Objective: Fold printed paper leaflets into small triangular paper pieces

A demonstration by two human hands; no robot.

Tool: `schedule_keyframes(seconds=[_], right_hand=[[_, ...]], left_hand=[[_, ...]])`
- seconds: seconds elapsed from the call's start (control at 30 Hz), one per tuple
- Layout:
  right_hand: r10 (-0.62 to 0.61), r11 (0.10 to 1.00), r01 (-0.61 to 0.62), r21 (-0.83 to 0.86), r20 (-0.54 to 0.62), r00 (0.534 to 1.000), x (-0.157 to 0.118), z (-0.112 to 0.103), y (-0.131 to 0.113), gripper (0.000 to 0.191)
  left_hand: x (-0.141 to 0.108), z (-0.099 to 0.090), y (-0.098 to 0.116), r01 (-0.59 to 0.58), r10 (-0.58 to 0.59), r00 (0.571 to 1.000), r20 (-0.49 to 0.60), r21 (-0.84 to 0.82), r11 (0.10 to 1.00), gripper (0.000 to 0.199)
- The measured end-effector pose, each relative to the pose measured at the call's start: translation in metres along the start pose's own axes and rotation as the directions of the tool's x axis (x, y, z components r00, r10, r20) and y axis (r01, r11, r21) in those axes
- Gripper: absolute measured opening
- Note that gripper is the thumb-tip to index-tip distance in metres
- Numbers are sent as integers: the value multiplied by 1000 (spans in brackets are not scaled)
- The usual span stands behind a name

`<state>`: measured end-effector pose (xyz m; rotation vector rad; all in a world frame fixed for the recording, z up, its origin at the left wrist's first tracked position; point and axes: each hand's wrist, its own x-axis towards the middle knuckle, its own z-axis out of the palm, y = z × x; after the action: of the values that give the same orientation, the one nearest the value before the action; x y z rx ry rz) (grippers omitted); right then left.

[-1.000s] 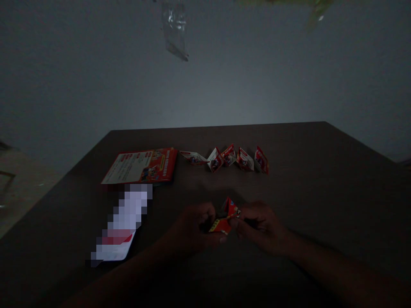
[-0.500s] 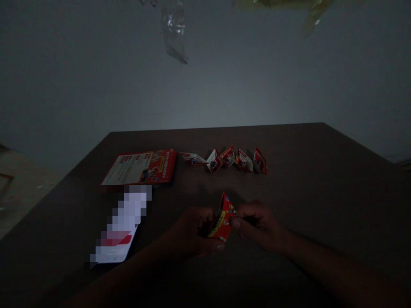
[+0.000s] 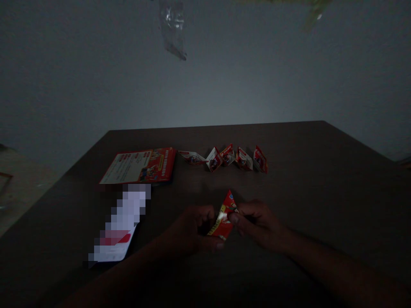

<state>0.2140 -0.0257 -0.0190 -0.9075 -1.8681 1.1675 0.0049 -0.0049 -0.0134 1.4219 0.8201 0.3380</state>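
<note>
A red piece of folded paper (image 3: 221, 224) with a yellow band and printed figures is held between my two hands over the near middle of the table. My left hand (image 3: 195, 231) is closed on its left and lower edge, thumb along the bottom. On the other side, my right hand (image 3: 258, 224) pinches the paper between thumb and fingers. The paper's upper end comes to a point. Beyond my hands lie several folded red-and-white papers (image 3: 244, 159) in a row, standing in creased, angular shapes. Dim light hides some finger detail.
A stack of red-and-white printed sheets (image 3: 138, 166) lies at the left of the dark table (image 3: 295, 145). Nearer me is a phone (image 3: 118, 252) with a lit, partly blurred screen. Behind the table rises a pale wall (image 3: 257, 85) with a clear plastic bag (image 3: 173, 30) hanging on it.
The folded paper has turned so its red face shows flatter, and its pointed top has shifted slightly right. Both hands keep nearly the same place. The view has tilted slightly.
</note>
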Motion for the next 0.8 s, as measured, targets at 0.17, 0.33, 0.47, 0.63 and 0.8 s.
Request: schedule_keyframes(seconds=[0.17,0.33,0.47,0.63,0.8], right_hand=[[3,1000,-3,8,36,999,1,0,1,39],[5,1000,-5,-10,2,1000,1,0,0,39],[21,1000,-21,-5,-22,1000,2,-1,0,39],[13,1000,-13,-21,-10,1000,2,0,1,39],[7,999,-7,-35,-4,1000,2,1,4,33]], left_hand=[[0,2,0,3,-3,999,-46,-18,1000,28],[0,4,2,-60,54,994,-94,-68,996,32],[2,4,2,-71,56,995,-88,-177,982,34],[2,5,2,-65,53,990,-135,-86,994,36],[2,3,1,-73,83,982,-170,64,995,23]])
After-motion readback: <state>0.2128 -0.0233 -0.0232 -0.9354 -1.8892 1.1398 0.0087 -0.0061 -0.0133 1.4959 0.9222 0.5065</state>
